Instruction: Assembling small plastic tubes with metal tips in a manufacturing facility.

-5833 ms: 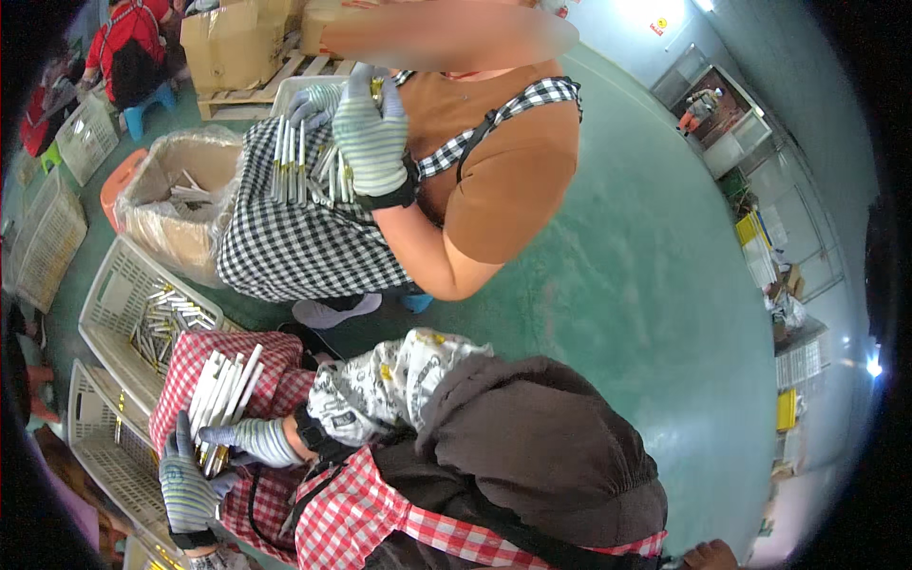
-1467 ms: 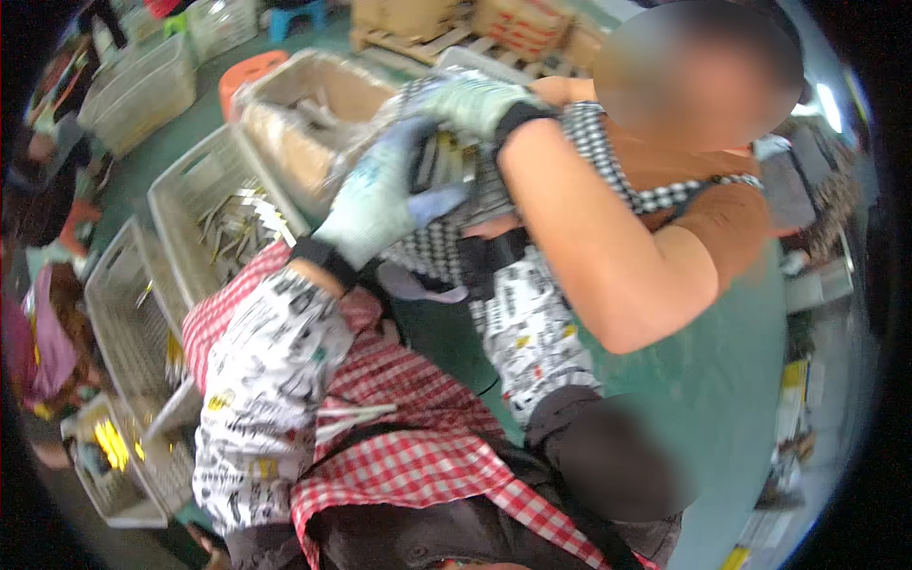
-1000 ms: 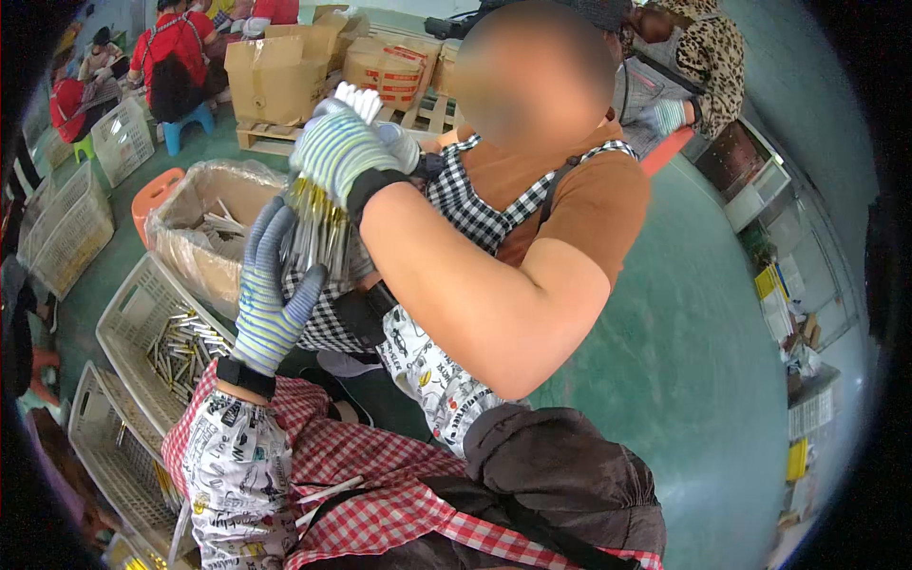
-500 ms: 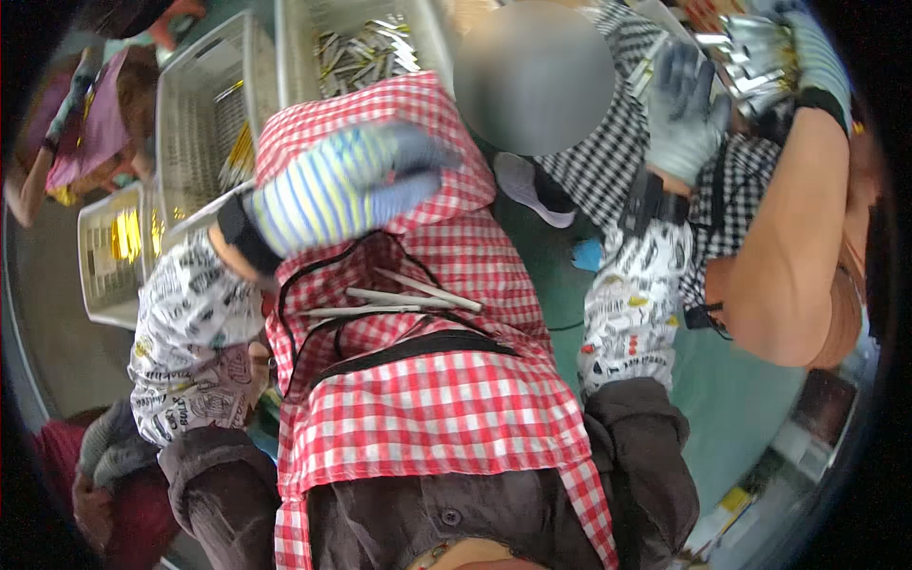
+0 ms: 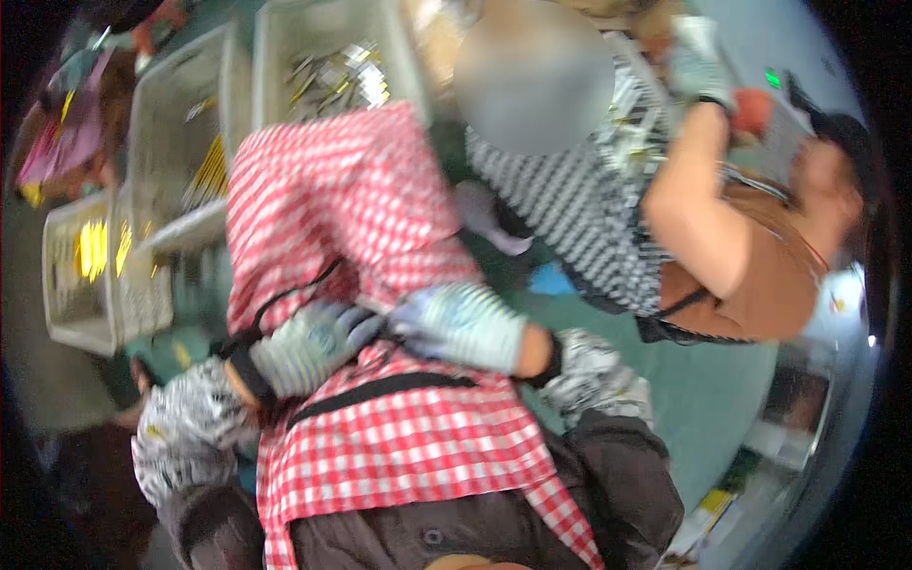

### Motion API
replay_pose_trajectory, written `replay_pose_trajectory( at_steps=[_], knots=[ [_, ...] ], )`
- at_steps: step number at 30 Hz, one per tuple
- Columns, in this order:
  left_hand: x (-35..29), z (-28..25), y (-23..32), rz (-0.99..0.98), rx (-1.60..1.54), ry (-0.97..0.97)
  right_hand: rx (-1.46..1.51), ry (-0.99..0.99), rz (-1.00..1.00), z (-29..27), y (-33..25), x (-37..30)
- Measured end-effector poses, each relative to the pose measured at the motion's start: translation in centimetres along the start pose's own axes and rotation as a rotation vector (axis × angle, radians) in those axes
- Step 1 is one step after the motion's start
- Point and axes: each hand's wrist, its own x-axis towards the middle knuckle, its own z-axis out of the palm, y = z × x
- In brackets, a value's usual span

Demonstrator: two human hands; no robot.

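My left hand (image 5: 309, 347), in a striped knit glove, rests low on the lap of the red-and-white checked apron (image 5: 399, 437). My right hand (image 5: 461, 328), gloved alike, meets it from the other side. Both sets of fingers are curled together, fingertips nearly touching. A sliver of something pale (image 5: 382, 307) shows between them, perhaps a thin white stick; the hands and blur hide the rest. Patterned white sleeve covers are on both my forearms.
Ahead stand a pale crate (image 5: 410, 66) of silvery strips and another crate (image 5: 142, 114) with yellow-gold sticks. A smaller basket (image 5: 81, 323) with gold pieces is at left. Close on the right sits a co-worker in a black-and-white checked apron (image 5: 560, 209), one gloved hand (image 5: 698, 62) raised.
My left hand has come back toward me and down onto the lap. My right hand has left the co-worker's side and joined it, covering where thin white sticks lay. The view has shifted.
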Motion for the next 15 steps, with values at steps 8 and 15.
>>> replay_pose_trajectory(
  at_steps=[8,15],
  knots=[
    [0.8,1.9,-1.9,0.062,0.120,-0.118,-0.274,-0.007,0.016,2.4,-0.1,0.9],
    [0.9,1.3,-3.8,-0.055,-0.104,-0.369,-0.025,-0.168,0.024,4.3,2.4,2.4]
  ],
)
